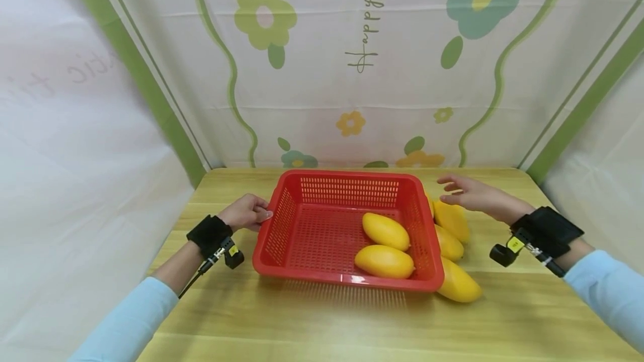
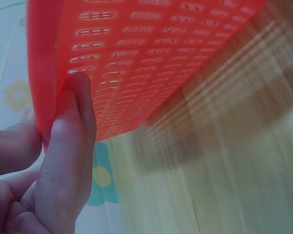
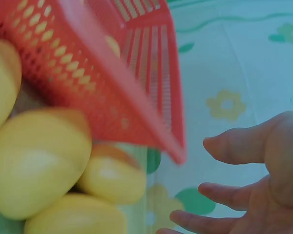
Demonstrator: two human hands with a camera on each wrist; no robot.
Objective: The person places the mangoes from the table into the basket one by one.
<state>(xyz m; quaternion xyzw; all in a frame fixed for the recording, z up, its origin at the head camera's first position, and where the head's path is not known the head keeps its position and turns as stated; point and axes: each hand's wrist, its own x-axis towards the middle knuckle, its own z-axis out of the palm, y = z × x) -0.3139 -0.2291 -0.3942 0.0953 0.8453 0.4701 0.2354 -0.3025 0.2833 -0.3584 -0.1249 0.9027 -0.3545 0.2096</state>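
Note:
A red plastic basket (image 1: 327,233) with slotted walls is on the table, and two yellow mangoes (image 1: 385,232) lie at the right side inside it. My left hand (image 1: 246,212) pinches the basket's left rim, thumb on one side and fingers against the outer wall, as the left wrist view shows. Along the basket's right side lie several more mangoes (image 1: 459,282), partly hidden by its wall. Above the back of these, apart from the basket, my right hand (image 1: 465,191) holds nothing, its fingers extended; the mangoes (image 3: 39,161) appear beside it in the right wrist view.
The light wooden table (image 1: 226,317) extends in front of the basket and to both sides. White flowered cloth (image 1: 312,82) hangs behind the table's back edge, with more cloth panels at left and right. Each wrist wears a black strap with a small camera.

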